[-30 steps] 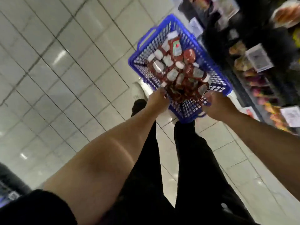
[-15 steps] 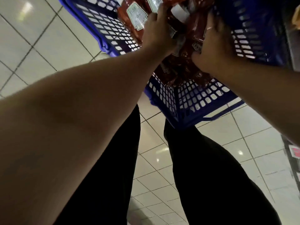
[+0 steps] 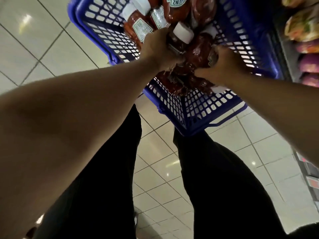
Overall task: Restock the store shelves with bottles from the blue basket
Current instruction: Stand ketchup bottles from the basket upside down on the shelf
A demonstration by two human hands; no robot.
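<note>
The blue basket [image 3: 198, 107], with lattice walls, sits on the tiled floor [image 3: 51, 49] beside the shelves [image 3: 303, 40]. It holds red ketchup bottles [image 3: 179, 9] with white caps and pale labels, lying piled across each other. The left hand [image 3: 158, 47] grips one dark red bottle [image 3: 176, 38] just below its white cap. The right hand [image 3: 222, 66] curls around another bottle [image 3: 200, 52] in the pile. Both hands are inside the basket. Packaged goods [image 3: 303, 26] fill the shelves.

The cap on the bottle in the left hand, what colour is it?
White. The head view shows the cap on the dark red ketchup bottle gripped by the left hand.
</note>
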